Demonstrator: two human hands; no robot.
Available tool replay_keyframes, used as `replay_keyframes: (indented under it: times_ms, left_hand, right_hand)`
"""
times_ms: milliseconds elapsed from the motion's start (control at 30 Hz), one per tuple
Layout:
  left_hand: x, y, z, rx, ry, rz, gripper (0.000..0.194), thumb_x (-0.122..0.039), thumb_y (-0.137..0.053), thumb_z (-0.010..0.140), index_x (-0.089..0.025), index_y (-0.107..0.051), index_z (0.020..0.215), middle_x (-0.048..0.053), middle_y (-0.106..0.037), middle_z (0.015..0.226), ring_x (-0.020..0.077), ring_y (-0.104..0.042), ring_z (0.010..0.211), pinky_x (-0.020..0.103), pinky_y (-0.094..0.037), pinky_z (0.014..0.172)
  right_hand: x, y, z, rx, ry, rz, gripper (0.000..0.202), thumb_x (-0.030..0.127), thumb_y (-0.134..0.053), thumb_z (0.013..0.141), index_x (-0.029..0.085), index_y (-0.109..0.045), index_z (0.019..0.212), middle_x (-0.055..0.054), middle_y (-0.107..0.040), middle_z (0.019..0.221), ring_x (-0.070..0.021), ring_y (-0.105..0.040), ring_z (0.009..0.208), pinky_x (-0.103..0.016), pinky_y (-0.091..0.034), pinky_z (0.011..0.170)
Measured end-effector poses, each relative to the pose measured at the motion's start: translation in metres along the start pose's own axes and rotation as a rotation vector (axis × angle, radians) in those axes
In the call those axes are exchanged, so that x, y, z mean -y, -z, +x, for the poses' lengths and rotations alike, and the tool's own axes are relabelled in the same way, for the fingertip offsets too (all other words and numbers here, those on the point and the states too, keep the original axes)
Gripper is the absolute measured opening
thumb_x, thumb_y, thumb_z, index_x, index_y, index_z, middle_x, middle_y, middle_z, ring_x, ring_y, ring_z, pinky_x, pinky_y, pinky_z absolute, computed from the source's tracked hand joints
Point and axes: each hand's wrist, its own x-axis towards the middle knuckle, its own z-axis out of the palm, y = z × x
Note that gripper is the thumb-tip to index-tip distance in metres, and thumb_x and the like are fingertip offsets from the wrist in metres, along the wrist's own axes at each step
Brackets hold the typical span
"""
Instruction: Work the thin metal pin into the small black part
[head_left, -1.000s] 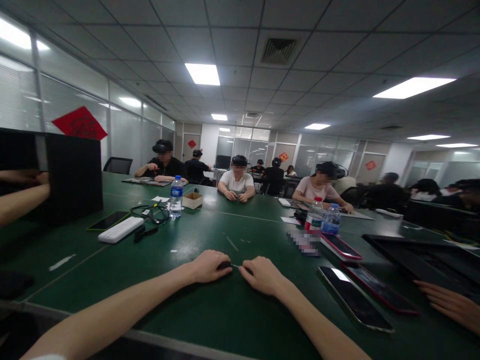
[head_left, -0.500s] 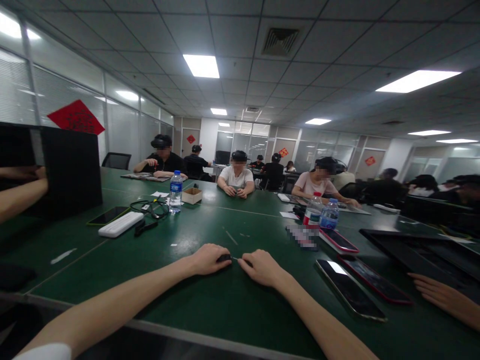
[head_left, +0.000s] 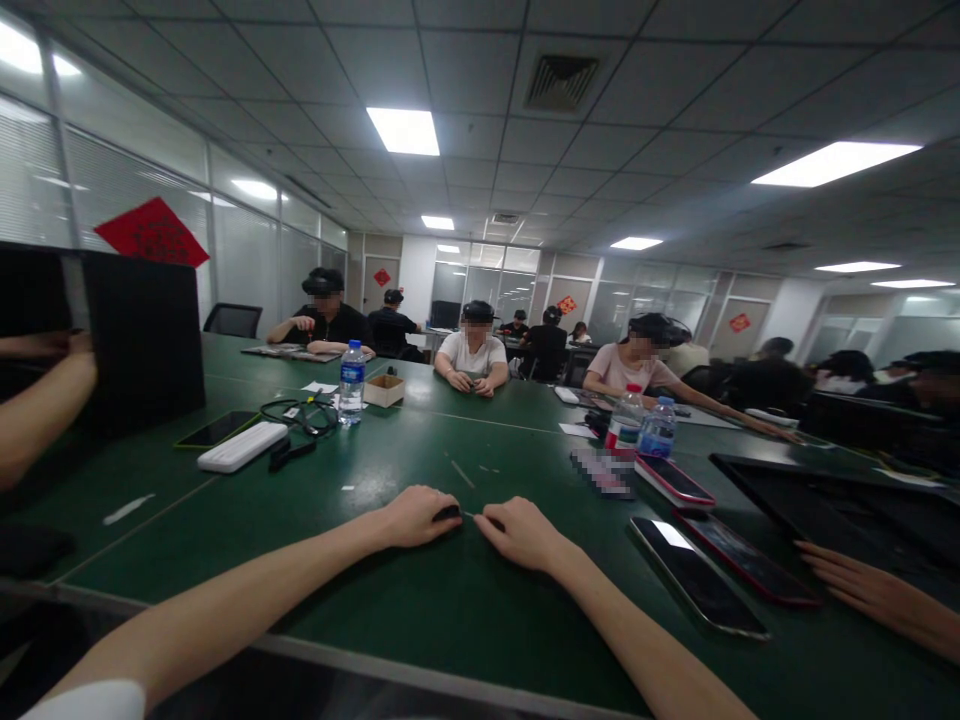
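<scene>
My left hand (head_left: 418, 516) rests on the green table (head_left: 420, 620), its fingers closed around a small dark object (head_left: 448, 513) that shows only in part. Just to its right, my right hand (head_left: 521, 532) is closed too, thumb and fingers curled together. A thin pale line shows in the narrow gap between the two hands; I cannot tell whether it belongs to what they hold or is a mark on the table. Whatever my right fingers grip is hidden.
Two phones, a black one (head_left: 697, 577) and a red-edged one (head_left: 750, 560), lie right. Another person's hand (head_left: 862, 585) touches a black frame (head_left: 847, 510). Bottles (head_left: 351, 385), a white power bank (head_left: 241, 447), cables (head_left: 307, 415) and a small box (head_left: 384, 391) stand farther off.
My hands have barely moved. The co-worker in pink has stretched an arm out to the right. At the right edge, another person's hand and the black frame have shifted slightly left.
</scene>
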Motion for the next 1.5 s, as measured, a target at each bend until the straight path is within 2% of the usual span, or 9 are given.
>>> replay_keyframes:
  times_ms: [533, 733, 1033, 1500]
  left_hand:
    - [0.0025, -0.0023, -0.0005, 0.018, 0.022, 0.089, 0.033, -0.044, -0.045, 0.092, -0.022, -0.066, 0.103, 0.006, -0.070, 0.086, 0.0210, -0.066, 0.077, 0.027, -0.045, 0.067]
    - [0.0010, -0.0011, -0.0010, 0.009, -0.002, 0.064, 0.033, -0.042, -0.047, 0.091, -0.024, -0.065, 0.112, 0.006, -0.071, 0.093, 0.0208, -0.066, 0.082, 0.027, -0.046, 0.070]
    - [0.0001, -0.0024, -0.0006, -0.006, 0.010, 0.057, 0.036, -0.040, -0.048, 0.091, -0.023, -0.064, 0.118, 0.006, -0.072, 0.098, 0.0212, -0.067, 0.086, 0.027, -0.047, 0.074]
    - [-0.0009, -0.0007, -0.0013, -0.024, -0.029, 0.026, 0.037, -0.040, -0.048, 0.091, -0.021, -0.061, 0.121, 0.006, -0.070, 0.106, 0.0219, -0.066, 0.092, 0.029, -0.047, 0.079]
  right_hand:
    - [0.0013, 0.0053, 0.0011, -0.032, -0.021, 0.039, 0.052, 0.048, -0.029, 0.097, 0.019, -0.067, 0.078, -0.004, -0.068, 0.076, -0.0151, -0.060, 0.067, -0.025, -0.040, 0.070]
    - [0.0030, 0.0042, -0.0012, 0.049, -0.030, 0.022, 0.051, 0.050, -0.031, 0.096, 0.020, -0.068, 0.081, -0.006, -0.070, 0.080, -0.0176, -0.062, 0.072, -0.026, -0.041, 0.069]
    - [0.0056, 0.0053, -0.0018, 0.031, -0.007, -0.032, 0.049, 0.046, -0.030, 0.097, 0.018, -0.067, 0.081, -0.006, -0.070, 0.081, -0.0163, -0.062, 0.070, -0.024, -0.040, 0.065]
    - [0.0056, 0.0036, -0.0008, 0.061, -0.014, 0.009, 0.055, 0.052, -0.028, 0.097, 0.019, -0.070, 0.085, -0.007, -0.071, 0.083, -0.0180, -0.063, 0.074, -0.025, -0.042, 0.068]
